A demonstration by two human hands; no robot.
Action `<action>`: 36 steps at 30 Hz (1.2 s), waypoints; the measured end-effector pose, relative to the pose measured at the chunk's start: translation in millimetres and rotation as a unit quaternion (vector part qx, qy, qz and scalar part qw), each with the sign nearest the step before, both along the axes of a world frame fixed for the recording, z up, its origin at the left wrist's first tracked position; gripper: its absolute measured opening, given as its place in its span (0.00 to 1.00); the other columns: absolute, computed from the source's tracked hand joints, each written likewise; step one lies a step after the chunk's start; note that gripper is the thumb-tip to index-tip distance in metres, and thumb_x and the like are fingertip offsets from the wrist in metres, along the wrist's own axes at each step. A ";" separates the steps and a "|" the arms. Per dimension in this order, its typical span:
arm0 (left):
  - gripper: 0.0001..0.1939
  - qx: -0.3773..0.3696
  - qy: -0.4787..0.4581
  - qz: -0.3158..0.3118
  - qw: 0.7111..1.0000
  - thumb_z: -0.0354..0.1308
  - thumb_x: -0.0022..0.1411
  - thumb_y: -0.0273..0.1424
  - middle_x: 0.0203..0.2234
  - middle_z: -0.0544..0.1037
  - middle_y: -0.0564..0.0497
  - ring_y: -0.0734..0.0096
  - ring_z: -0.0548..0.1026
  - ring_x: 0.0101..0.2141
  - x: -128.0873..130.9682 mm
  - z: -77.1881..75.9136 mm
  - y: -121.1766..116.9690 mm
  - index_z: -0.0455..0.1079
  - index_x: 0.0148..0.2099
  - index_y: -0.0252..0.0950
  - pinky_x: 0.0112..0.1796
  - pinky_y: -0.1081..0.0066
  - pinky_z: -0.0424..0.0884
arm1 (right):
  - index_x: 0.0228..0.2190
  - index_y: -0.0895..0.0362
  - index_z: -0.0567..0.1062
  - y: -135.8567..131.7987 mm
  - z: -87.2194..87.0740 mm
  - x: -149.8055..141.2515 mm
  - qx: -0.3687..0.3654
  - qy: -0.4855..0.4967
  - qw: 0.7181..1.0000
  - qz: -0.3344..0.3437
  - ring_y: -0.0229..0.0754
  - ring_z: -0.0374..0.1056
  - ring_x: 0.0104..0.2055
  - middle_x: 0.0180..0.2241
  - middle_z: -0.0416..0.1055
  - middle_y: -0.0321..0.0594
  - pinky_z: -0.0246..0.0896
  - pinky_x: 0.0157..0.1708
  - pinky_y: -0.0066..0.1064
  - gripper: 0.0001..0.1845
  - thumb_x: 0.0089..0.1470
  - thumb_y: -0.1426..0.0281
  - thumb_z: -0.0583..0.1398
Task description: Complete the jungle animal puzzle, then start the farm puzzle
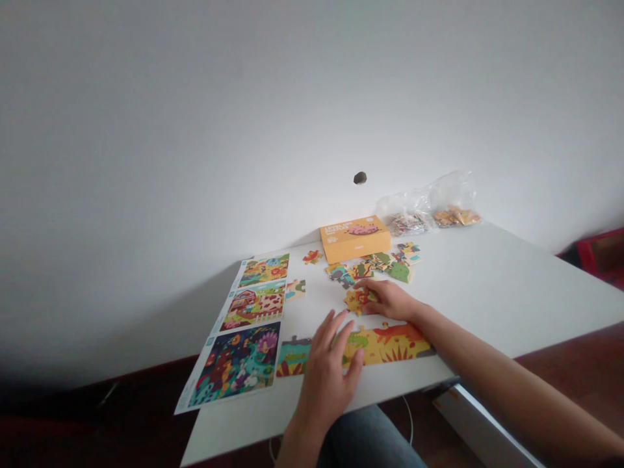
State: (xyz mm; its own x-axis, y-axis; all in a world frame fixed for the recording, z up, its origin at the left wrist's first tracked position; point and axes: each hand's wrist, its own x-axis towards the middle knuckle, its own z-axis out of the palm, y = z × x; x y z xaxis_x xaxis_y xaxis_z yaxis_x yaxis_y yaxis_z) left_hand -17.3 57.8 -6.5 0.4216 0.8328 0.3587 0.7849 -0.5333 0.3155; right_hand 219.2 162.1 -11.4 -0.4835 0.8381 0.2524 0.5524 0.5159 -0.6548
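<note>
A yellow puzzle piece lies mid-worktop, under the right hand, whose thumb and forefinger are parted around it; whether they grip it cannot be told from here. The left hand, fingers loosely spread and holding nothing, covers part of a joined puzzle row. Beyond are loose pieces, an orange box and clear bags; a picture sheet lies left.
</note>
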 end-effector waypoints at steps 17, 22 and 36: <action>0.33 -0.094 0.085 -0.027 0.992 0.48 0.67 0.49 0.71 0.45 0.48 0.54 0.46 0.69 32.3 -6.3 -10.6 0.53 0.70 0.41 0.65 0.46 0.49 | 0.43 0.57 0.76 3.7 -8.2 7.8 -0.029 0.103 0.992 -0.067 0.35 0.57 0.25 0.22 0.64 0.31 0.52 0.27 0.27 0.17 0.54 0.61 0.63; 0.34 -0.099 0.076 -0.027 0.992 0.49 0.67 0.48 0.70 0.47 0.48 0.53 0.47 0.69 32.6 -6.7 -11.6 0.53 0.70 0.42 0.65 0.45 0.49 | 0.41 0.57 0.77 7.5 -15.3 7.0 -0.017 0.059 0.993 -0.101 0.35 0.57 0.23 0.21 0.63 0.30 0.51 0.26 0.27 0.16 0.54 0.60 0.62; 0.32 -0.076 0.088 -0.014 0.993 0.44 0.70 0.43 0.69 0.50 0.46 0.56 0.49 0.68 32.7 -13.0 -12.8 0.52 0.70 0.34 0.65 0.50 0.51 | 0.55 0.57 0.66 9.0 -13.3 7.4 -0.079 0.240 0.963 -0.090 0.33 0.57 0.21 0.23 0.58 0.27 0.55 0.22 0.25 0.29 0.56 0.57 0.61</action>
State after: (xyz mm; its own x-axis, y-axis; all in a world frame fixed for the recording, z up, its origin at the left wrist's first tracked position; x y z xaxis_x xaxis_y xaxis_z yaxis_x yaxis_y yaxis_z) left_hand 15.4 45.0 -19.5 0.4907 0.8586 0.1488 0.8202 -0.5127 0.2538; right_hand 226.6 171.1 -24.7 -0.1854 0.9438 0.2737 0.2373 0.3133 -0.9195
